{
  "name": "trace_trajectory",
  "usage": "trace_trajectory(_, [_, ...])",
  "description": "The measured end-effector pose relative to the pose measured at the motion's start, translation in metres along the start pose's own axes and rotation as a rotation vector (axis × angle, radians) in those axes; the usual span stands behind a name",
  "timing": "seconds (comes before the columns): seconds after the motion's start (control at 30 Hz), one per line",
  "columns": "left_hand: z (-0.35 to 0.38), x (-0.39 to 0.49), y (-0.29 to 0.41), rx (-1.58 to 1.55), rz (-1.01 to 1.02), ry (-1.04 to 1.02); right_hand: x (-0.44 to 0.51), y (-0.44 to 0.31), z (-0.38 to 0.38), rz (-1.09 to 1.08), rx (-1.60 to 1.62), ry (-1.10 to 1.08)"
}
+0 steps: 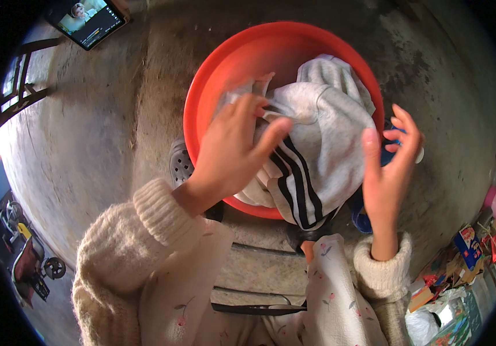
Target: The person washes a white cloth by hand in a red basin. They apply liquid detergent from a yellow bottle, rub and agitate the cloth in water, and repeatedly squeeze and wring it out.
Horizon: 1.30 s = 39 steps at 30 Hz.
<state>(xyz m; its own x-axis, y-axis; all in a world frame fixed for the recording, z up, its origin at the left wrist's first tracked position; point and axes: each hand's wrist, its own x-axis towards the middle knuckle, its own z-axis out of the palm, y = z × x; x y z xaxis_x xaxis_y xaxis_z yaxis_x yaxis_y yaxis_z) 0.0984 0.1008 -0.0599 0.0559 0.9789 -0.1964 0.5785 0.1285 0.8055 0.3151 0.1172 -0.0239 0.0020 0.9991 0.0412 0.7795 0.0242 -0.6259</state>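
A red plastic basin [196, 99] stands on the floor before me. In it lies a light grey garment [338, 108] with black and white stripes, its striped part hanging over the near rim. My left hand [235, 147], slightly blurred, is above the basin's left part, fingers spread at the garment's edge; whether it touches the cloth I cannot tell. Paler cloth [256, 190] lies under the striped part. My right hand [390, 160] is raised by the basin's right rim, beside the garment, with thumb and fingers apart and nothing between them.
A grey clog [181, 164] is at the basin's left. Blue footwear [360, 216] lies at its right. A tablet or phone [87, 19] with a lit screen stands at the top left. Mixed packaging [460, 268] is piled at the lower right, and a small wheeled vehicle [29, 264] stands far left.
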Motion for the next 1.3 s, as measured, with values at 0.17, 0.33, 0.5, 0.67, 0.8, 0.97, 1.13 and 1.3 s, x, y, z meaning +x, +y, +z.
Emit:
trace_trajectory(0.17, [0.006,0.005,0.004,0.037,-0.080,-0.247,-0.010,0.010,0.017,0.000,-0.006,-0.180])
trace_trajectory(0.33, [-0.001,-0.013,-0.017,-0.576,-0.415,-0.316,-0.018,0.016,0.020,0.205,0.265,-0.158])
trace_trajectory(0.5, [-0.020,-0.022,-0.004,-0.826,-0.481,-0.360,-0.018,0.014,0.018,0.154,0.284,-0.002])
trace_trajectory(0.67, [-0.044,-0.025,0.028,-1.244,-0.754,-0.391,-0.005,-0.014,-0.002,0.104,0.374,0.045])
trace_trajectory(0.8, [-0.069,-0.024,0.060,-1.328,-0.666,-0.419,0.006,-0.034,-0.026,-0.022,0.416,0.133])
trace_trajectory(0.97, [-0.081,-0.016,0.084,-1.356,-0.467,-0.495,0.020,-0.039,-0.027,0.012,0.450,0.216])
trace_trajectory(1.13, [-0.039,-0.018,0.049,-1.703,-0.728,-0.442,0.023,-0.016,-0.008,0.052,0.475,0.012])
trace_trajectory(1.3, [-0.020,-0.026,0.034,-1.728,-0.745,-0.491,0.014,0.001,-0.004,0.011,0.292,0.020])
